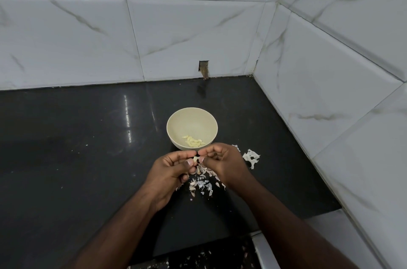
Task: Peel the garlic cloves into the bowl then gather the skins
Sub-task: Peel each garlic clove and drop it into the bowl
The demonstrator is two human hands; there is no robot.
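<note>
Glossy black counter (pixel 88 158), marbled white tiles.
Your left hand (pixel 174 169) and right hand (pixel 222 163) pinch one papery garlic clove (pixel 195 159) before the round cream bowl (pixel 176 121).

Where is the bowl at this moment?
In the head view, the bowl stands mid-frame on the black counter, just beyond both hands, peeled cloves inside.
</note>
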